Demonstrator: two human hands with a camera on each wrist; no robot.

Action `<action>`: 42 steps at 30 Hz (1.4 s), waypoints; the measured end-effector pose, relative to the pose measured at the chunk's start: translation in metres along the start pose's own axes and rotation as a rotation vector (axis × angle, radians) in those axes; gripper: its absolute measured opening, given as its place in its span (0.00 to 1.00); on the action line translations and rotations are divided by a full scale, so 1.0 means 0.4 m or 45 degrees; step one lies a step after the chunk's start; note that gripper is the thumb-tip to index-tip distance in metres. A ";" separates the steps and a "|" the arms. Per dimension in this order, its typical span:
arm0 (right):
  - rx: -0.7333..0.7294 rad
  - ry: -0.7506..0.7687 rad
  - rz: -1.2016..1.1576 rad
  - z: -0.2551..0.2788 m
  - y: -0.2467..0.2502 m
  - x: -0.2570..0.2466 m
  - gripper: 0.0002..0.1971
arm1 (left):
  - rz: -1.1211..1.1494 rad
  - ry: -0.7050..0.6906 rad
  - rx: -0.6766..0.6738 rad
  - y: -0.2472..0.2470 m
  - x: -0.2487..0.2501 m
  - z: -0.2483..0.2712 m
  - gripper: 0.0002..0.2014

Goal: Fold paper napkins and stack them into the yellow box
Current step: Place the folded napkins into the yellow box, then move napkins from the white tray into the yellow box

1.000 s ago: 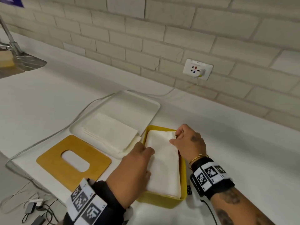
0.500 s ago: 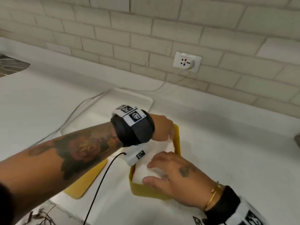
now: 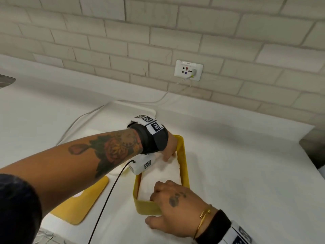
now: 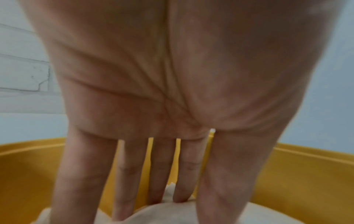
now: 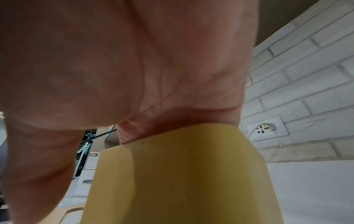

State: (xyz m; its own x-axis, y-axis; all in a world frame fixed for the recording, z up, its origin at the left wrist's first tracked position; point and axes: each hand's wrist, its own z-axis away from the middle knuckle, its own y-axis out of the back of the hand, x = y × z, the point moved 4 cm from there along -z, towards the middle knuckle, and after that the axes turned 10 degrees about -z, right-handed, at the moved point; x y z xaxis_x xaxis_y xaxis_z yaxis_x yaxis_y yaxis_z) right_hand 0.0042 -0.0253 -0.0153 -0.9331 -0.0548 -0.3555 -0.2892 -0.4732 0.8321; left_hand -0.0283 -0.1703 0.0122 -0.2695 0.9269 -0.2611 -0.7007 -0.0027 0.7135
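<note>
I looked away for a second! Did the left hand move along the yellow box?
Yes. It went away from the person: the left hand was at the near half of the yellow box; now it presses the napkins at its far end.

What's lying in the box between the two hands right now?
White folded napkins fill the yellow box between the left hand and right hand; the head view shows it.

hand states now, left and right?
Left hand: open, straight fingers pressing napkins in the yellow box.
Right hand: grips the box's near wall.
</note>
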 end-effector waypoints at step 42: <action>0.811 -0.550 -0.886 -0.111 0.143 0.259 0.09 | 0.582 0.462 0.458 -0.364 -0.417 0.095 0.12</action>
State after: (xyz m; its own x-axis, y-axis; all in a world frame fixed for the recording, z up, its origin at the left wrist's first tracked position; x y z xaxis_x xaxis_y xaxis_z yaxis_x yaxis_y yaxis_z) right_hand -0.0996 -0.0970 -0.0234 -0.4773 0.4319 -0.7653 -0.7357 0.2800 0.6168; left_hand 0.1438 -0.3102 -0.0232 -0.7345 0.6775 -0.0388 -0.2178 -0.1812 0.9590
